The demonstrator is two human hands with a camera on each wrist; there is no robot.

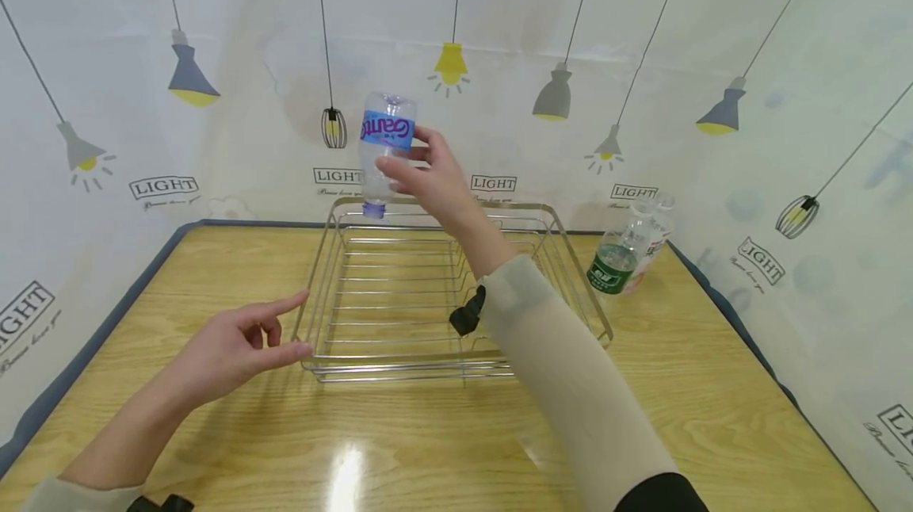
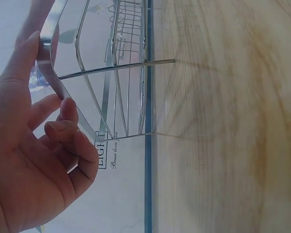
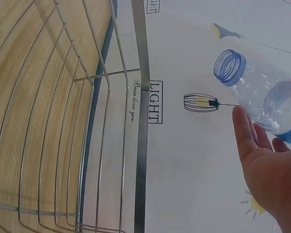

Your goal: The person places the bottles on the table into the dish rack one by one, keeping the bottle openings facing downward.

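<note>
My right hand (image 1: 435,175) grips a clear plastic bottle (image 1: 388,120) with a blue label, its fingers and thumb around the side. The bottle is upside down over the far left part of a metal wire rack (image 1: 399,357). In the right wrist view the bottle's blue-tinted neck (image 3: 229,68) shows an uncapped mouth. At the rack's near left corner is my left hand (image 1: 231,345), with index finger and thumb spread apart and touching the rim. Its other fingers are bent, and the left wrist view shows the fingertips (image 2: 68,109) right at the metal rim.
To the right of the rack stand a clear bottle with a green label (image 1: 612,266) and another bottle with a pale label (image 1: 652,242) close behind it. All rest on a wood-grain table (image 1: 713,401). A printed curtain (image 1: 499,5) with lamp drawings borders the table's back and sides.
</note>
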